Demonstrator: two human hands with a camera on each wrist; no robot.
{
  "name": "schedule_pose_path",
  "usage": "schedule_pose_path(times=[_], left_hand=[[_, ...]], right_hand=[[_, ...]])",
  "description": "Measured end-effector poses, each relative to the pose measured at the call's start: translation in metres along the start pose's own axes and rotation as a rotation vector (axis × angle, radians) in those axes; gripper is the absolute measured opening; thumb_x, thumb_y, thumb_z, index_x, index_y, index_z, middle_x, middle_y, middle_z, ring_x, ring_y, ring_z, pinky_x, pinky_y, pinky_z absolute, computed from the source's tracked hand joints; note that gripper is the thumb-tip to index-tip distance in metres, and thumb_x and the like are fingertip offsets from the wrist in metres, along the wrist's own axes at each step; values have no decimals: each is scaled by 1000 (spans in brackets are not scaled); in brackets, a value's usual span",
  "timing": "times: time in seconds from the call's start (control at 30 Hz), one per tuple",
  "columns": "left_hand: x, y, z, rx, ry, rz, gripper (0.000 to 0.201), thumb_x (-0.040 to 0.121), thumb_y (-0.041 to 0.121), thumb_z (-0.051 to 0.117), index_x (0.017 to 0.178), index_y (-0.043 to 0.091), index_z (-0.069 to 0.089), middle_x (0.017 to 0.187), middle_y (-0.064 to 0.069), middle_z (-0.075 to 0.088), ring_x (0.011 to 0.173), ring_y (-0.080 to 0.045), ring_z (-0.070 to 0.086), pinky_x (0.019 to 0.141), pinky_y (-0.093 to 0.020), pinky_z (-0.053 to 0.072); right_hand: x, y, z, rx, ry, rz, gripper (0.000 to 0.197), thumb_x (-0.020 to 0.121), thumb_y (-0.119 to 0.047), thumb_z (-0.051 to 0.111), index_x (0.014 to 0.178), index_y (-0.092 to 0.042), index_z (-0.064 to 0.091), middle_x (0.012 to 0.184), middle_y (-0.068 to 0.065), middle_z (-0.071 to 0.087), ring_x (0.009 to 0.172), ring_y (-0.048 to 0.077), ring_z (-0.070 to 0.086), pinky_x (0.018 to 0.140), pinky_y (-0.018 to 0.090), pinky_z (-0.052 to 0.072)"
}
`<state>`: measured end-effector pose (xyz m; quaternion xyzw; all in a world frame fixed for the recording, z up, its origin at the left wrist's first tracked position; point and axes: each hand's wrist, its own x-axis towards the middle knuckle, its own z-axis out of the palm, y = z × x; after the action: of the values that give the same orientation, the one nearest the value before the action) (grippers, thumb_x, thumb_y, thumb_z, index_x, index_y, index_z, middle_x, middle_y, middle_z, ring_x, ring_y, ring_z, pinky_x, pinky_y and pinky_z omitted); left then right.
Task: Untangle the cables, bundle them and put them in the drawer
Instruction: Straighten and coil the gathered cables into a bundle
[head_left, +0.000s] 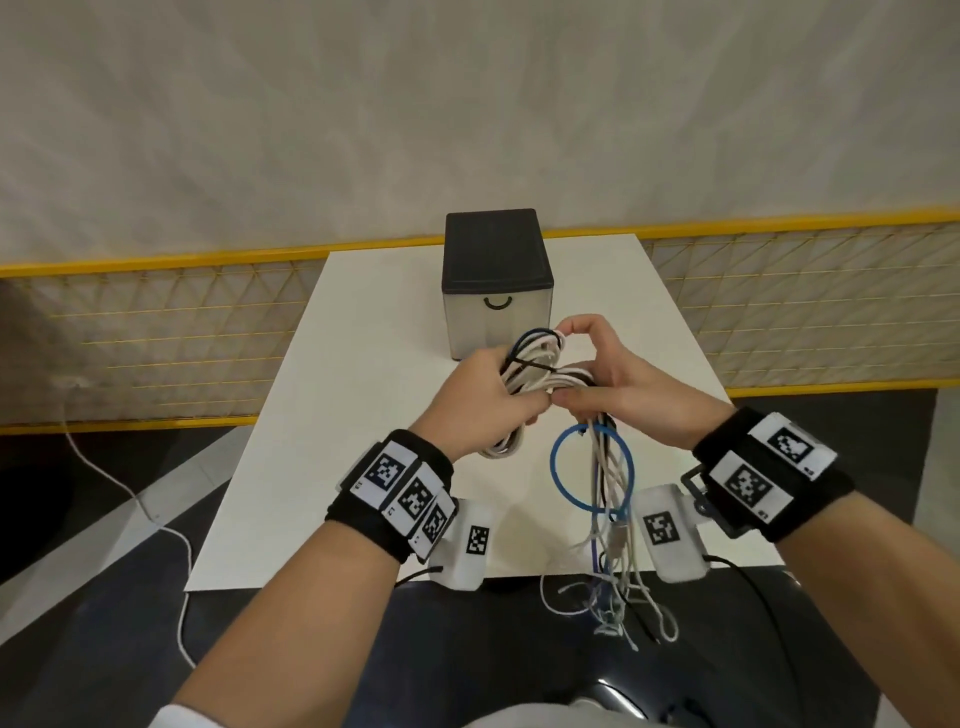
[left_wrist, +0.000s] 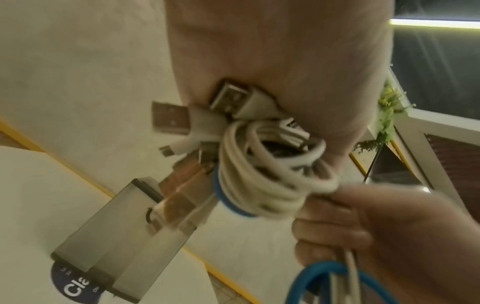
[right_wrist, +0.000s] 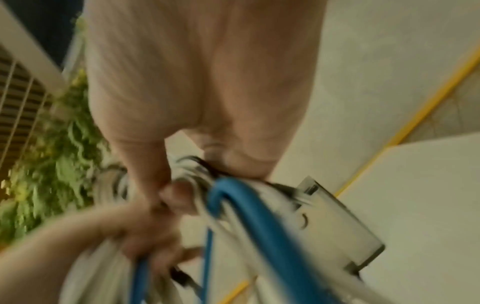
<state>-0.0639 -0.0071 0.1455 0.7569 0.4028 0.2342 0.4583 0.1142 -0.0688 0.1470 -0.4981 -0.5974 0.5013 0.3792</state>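
Observation:
A bunch of white, black and blue cables (head_left: 540, 364) is held above the white table (head_left: 363, 415) by both hands. My left hand (head_left: 483, 395) grips the coiled part (left_wrist: 272, 174), where USB plugs (left_wrist: 231, 98) stick out. My right hand (head_left: 608, 374) pinches a loop at the top and clamps the strands lower down. A blue cable loop (head_left: 592, 467) (right_wrist: 259, 216) and loose white ends (head_left: 618, 597) hang below the right hand past the table's near edge. The small drawer unit (head_left: 496, 291), black top and pale front with a black handle, stands shut behind the hands.
A yellow-framed mesh fence (head_left: 156, 332) runs behind the table. A white cord (head_left: 130, 493) trails over the dark floor at the left. Bare table surface lies on both sides of the drawer unit.

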Motion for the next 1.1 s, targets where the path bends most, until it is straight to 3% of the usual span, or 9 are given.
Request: schedule_pose_path(times=[0.1,0.17,0.33,0.43,0.57,0.7,0.77,0.93,1.1], left_hand=[[0,6,-3,-96,117,18,9,80,6,67,87,13,65,62,-2,65,62,-20,62,69,-36,54],[-2,9,-5,-119,145,37,13,82,4,66,83,16,63,59,2,61,61,-19,58,66,-34,49],[-5,7,-16,-59,132,76,25,82,7,67,83,31,62,59,18,62,61,-8,56,66,-27,47],[-5,6,-25,106,95,100,28,76,26,64,103,32,67,79,14,70,76,-13,63,76,-36,54],[-7,10,-42,529,-13,121,29,86,29,62,114,34,65,91,6,71,88,-21,64,80,-36,53],[-13,9,-56,615,-88,139,27,88,32,64,115,39,65,92,8,72,85,-17,64,73,-31,50],[-15,11,-66,594,-73,149,26,89,32,65,114,37,66,90,7,72,81,-12,64,71,-30,49],[-19,12,-83,545,-31,198,22,88,29,68,105,44,65,78,13,67,62,3,56,62,-25,38],[-21,5,-76,405,-85,230,26,90,25,68,105,46,64,71,15,63,51,-2,52,55,-23,39]], right_hand=[[0,9,8,-140,80,-165,11,99,-13,47,106,-21,50,74,2,52,66,16,48,67,31,44],[-3,19,14,-245,107,-212,8,99,-21,44,101,-20,52,79,1,57,73,17,55,75,38,48],[-13,35,6,-335,34,-86,4,94,-13,56,98,-13,57,92,7,61,87,27,58,87,53,47],[-17,39,4,-221,30,-41,23,88,-18,56,111,-18,55,87,-7,59,79,18,53,80,37,48],[-20,42,3,-31,101,-14,24,92,-29,56,113,-19,49,84,5,54,73,17,45,71,30,39],[-18,45,6,-306,137,-127,20,95,-33,55,95,-13,58,84,6,56,73,10,49,68,18,38],[-18,57,4,-469,153,-124,36,95,-49,46,82,-17,56,76,3,50,70,11,47,68,27,40],[-26,78,3,-536,109,132,43,97,-50,38,73,-17,52,71,14,49,67,26,46,68,42,42],[-10,81,0,-460,204,444,27,100,-17,39,83,-9,59,65,3,49,42,6,47,47,24,42]])
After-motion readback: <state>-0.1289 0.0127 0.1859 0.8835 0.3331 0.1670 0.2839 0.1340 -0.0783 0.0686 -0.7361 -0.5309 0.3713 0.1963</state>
